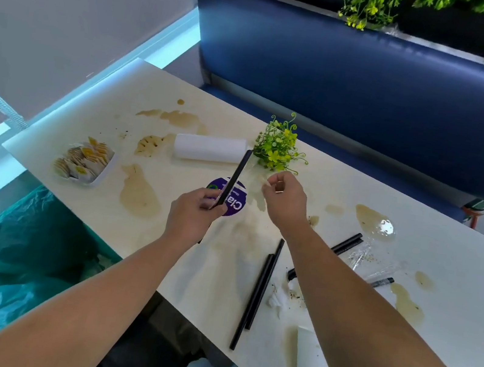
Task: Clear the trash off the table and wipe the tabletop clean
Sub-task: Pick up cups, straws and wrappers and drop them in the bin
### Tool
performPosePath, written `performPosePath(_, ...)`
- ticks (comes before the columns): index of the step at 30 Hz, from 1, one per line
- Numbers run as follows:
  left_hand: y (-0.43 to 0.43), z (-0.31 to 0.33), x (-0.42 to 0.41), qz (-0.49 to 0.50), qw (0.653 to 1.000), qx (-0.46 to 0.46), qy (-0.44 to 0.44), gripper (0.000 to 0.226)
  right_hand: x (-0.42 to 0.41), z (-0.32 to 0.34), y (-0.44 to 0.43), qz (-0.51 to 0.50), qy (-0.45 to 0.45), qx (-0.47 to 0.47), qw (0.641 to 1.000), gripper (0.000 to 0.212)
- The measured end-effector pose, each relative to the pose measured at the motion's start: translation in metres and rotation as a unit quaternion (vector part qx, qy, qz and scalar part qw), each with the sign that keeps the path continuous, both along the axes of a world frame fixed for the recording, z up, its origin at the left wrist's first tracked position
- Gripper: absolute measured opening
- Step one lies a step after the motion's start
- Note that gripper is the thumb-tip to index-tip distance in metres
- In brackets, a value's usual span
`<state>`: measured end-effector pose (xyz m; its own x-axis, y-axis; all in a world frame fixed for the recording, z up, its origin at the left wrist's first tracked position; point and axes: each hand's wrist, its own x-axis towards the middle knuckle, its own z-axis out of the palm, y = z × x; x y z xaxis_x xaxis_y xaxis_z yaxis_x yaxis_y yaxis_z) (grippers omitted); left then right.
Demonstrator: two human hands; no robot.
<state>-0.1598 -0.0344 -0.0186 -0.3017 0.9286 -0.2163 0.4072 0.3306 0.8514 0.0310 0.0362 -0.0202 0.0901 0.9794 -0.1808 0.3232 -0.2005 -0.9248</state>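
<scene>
The left grip (pixel 197 211) is closed on the lower end of a thin black plastic straw (pixel 235 179), pinched between thumb and fingers so the straw slants up and away from it. Just right of it, the right grip (pixel 287 203) has its fingers curled, thumb and forefinger pinching a faint clear plastic film (pixel 255 182) that hangs between it and the straw. Beneath the left grip lies a round purple sticker with white lettering (pixel 227 198) on the white counter (pixel 460 268). Beyond both grips lie a white paper towel roll (pixel 210 147) on its side and, just to the roll's right, a small green and yellow artificial plant (pixel 278 148). Left of the left grip sits a white tray of yellow-and-white sachets (pixel 84 161), with brown liquid spills (pixel 140 192) between. Nearer than the right grip, two long black straws (pixel 259 292) lie side by side beside a crumpled white tissue (pixel 277 299). Right of it lie further black straws (pixel 347 242) and crumpled clear wrappers (pixel 363 255). Below the counter's edge, left of the left forearm, is a green plastic bin bag (pixel 20 258).
</scene>
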Motion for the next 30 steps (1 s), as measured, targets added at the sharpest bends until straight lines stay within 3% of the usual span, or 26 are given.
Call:
performPosePath(11, -0.034, -0.006, -0.142, 0.065, 0.998, -0.004, -0.011, 0.025, -0.151, 0.005, -0.005, 0.132, -0.082, 0.048, 0.987, 0.005)
performPosePath(21, -0.082, -0.035, -0.303, 0.169, 0.985, -0.041, -0.014, 0.017, -0.338, -0.014, -0.023, 0.243, -0.051, 0.035, 0.968, 0.011)
performPosePath(30, -0.128, -0.066, -0.393, 0.234, 0.970, -0.035, -0.055, 0.017, -0.450, -0.044, -0.056, 0.361, -0.075, 0.010, 0.929, 0.012)
